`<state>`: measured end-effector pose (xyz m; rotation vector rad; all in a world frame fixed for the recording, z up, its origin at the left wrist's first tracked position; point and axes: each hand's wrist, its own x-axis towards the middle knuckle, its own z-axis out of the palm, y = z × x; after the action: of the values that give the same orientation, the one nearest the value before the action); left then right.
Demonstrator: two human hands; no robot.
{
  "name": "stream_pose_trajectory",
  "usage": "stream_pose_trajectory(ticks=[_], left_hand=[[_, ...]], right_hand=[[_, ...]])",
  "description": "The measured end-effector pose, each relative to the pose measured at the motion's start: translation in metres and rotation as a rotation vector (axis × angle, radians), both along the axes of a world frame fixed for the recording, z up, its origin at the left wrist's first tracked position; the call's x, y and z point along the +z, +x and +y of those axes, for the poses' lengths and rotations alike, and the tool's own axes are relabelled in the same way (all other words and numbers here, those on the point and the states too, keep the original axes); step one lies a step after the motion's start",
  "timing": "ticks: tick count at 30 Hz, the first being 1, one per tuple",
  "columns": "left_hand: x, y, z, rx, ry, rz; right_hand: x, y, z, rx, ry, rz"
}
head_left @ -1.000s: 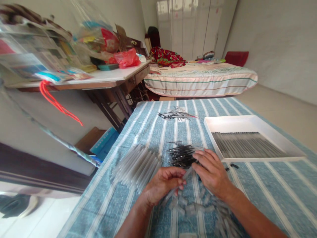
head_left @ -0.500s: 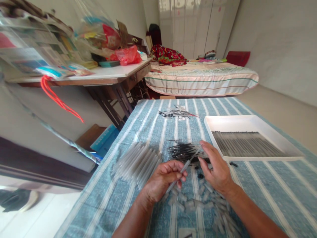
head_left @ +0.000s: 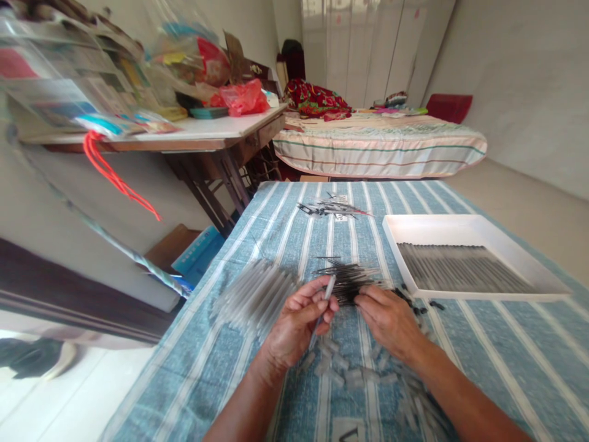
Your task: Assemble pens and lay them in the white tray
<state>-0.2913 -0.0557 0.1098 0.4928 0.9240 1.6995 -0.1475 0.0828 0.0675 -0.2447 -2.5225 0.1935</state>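
Observation:
My left hand (head_left: 301,322) is closed round a slim grey translucent pen barrel (head_left: 330,286), which points up and away from me. At the near edge of a pile of thin black pen refills (head_left: 343,279), my right hand (head_left: 389,316) has its fingers pinched together; what they grip, if anything, is hidden. To the left of my left hand lies a stack of grey pen barrels (head_left: 257,298). Short grey translucent tube pieces (head_left: 354,376) are scattered below both hands. Small black pieces (head_left: 436,304) lie beside my right hand.
A white tray (head_left: 510,294) at the right holds a row of grey pens (head_left: 460,270). Further back on the blue striped cloth (head_left: 285,227) is a small heap of thin sticks (head_left: 329,209). A cluttered desk (head_left: 207,132) stands left, a bed (head_left: 377,144) behind.
My right hand has left the tip of the barrel and moved down to the refill pile, its fingers closing together. My left hand has tilted the barrel more upright.

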Motion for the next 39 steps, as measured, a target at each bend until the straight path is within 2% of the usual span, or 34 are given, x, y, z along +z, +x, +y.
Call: stream_pose_trajectory(ticks=[4,8,15,20,25,32,39], left_hand=[[-0.001,0.001,-0.003,0.003,-0.023,-0.029],[-0.002,0.001,-0.005,-0.028,-0.033,-0.050],[-0.001,0.001,-0.006,-0.057,-0.060,-0.057],[-0.004,0.002,-0.005,-0.113,-0.081,-0.032],[-0.005,0.003,-0.004,-0.137,-0.084,-0.023],[-0.003,0.004,-0.003,-0.137,-0.086,0.002],[-0.006,0.006,-0.002,-0.151,-0.091,0.026]], right_hand=[[0.003,-0.006,-0.007,-0.094,0.088,-0.230],[0.008,-0.007,-0.010,-0.148,0.099,-0.326],[0.013,0.008,0.013,-0.170,-0.050,-0.364],[0.019,0.016,0.026,-0.124,-0.111,-0.360],[0.020,0.013,0.018,-0.093,-0.052,-0.386],[0.013,0.008,0.010,-0.106,0.021,-0.447],[0.010,0.008,0.011,-0.076,0.012,-0.345]])
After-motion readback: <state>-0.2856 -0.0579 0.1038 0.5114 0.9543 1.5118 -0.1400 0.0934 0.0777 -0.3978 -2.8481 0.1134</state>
